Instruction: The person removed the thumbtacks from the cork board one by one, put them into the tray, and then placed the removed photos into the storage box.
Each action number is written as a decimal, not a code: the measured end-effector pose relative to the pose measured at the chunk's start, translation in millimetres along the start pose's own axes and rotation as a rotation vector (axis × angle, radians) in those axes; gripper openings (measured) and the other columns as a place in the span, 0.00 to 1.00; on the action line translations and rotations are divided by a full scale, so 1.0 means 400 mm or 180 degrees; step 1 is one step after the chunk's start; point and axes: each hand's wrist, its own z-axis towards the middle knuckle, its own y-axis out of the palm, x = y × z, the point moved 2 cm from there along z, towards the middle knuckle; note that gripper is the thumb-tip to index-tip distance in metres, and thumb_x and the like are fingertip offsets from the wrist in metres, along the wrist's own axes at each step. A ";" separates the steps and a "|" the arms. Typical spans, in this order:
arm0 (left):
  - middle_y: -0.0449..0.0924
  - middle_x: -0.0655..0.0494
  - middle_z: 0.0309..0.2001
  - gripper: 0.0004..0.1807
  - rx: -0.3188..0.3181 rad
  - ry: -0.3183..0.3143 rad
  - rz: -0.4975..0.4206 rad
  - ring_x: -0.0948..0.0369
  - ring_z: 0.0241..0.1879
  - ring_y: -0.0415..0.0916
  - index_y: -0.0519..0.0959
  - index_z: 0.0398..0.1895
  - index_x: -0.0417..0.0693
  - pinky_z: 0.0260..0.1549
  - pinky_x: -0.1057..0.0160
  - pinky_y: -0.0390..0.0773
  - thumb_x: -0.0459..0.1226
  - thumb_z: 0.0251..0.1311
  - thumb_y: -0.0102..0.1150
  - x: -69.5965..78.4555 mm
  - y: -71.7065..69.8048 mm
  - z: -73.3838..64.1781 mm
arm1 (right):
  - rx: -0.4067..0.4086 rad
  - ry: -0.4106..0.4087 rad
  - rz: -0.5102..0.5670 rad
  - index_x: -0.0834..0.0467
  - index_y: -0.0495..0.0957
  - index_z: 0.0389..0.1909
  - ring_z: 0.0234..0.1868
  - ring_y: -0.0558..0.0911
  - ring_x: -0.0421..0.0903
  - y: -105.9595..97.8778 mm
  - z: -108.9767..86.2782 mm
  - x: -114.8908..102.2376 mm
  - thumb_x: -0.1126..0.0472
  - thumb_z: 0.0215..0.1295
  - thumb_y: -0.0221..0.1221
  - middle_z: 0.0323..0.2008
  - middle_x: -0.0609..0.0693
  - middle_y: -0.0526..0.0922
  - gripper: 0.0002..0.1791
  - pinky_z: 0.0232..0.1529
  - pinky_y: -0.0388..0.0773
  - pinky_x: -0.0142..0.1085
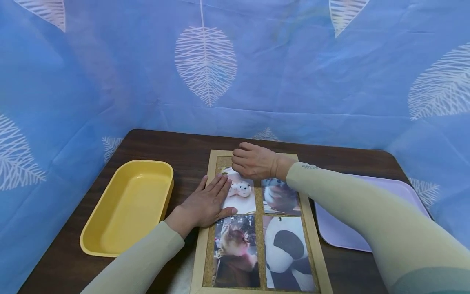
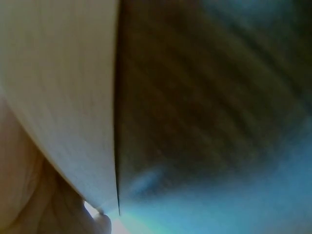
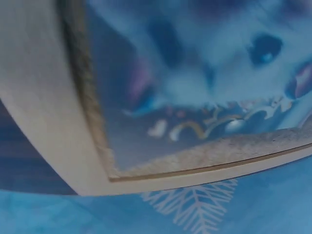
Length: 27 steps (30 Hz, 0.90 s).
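Photo [image 1: 240, 203], far-left on framed corkboard [image 1: 200, 265]; left hand [image 1: 207, 202] flat over its left side, presumably against slipping. Right hand [image 1: 253, 161]: curled at photo's far end, contents hidden.

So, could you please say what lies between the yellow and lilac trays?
In the head view, the framed corkboard with photos, the left hand and right hand over it.

And here's blue cloth [image 1: 293, 81] patterned with white leaves hanging behind a dark brown wood-grain table [image 1: 183, 143] with rounded corners.
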 end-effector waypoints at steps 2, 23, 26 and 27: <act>0.33 0.52 0.87 0.51 0.0021 0.0010 -0.0008 0.52 0.86 0.29 0.39 0.88 0.49 0.83 0.40 0.34 0.71 0.76 0.31 0.001 0.000 0.000 | 0.0051 0.0128 -0.0061 0.53 0.77 0.39 0.47 0.78 0.50 -0.009 -0.015 -0.002 0.48 0.72 0.63 0.42 0.49 0.83 0.13 0.51 0.74 0.45; 0.42 0.45 0.87 0.50 0.0119 0.0077 -0.0239 0.48 0.86 0.36 0.46 0.87 0.44 0.82 0.38 0.39 0.67 0.76 0.43 0.008 -0.015 -0.003 | 0.0784 0.1420 -0.0237 0.57 0.74 0.32 0.41 0.81 0.55 -0.115 -0.242 -0.047 0.60 0.77 0.46 0.35 0.53 0.82 0.12 0.44 0.77 0.50; 0.42 0.45 0.87 0.51 0.0118 0.0088 -0.0260 0.47 0.86 0.36 0.47 0.87 0.44 0.82 0.38 0.40 0.66 0.76 0.45 0.013 -0.016 -0.003 | 0.0834 0.1545 -0.0250 0.58 0.74 0.31 0.40 0.81 0.57 -0.135 -0.284 -0.055 0.60 0.75 0.49 0.35 0.55 0.82 0.11 0.44 0.76 0.52; 0.41 0.45 0.87 0.51 0.0107 0.0086 -0.0266 0.47 0.86 0.36 0.47 0.87 0.44 0.82 0.38 0.40 0.66 0.76 0.45 0.016 -0.017 -0.003 | 0.0834 0.1593 -0.0254 0.59 0.74 0.31 0.40 0.81 0.57 -0.142 -0.299 -0.058 0.61 0.74 0.50 0.35 0.55 0.83 0.11 0.44 0.76 0.53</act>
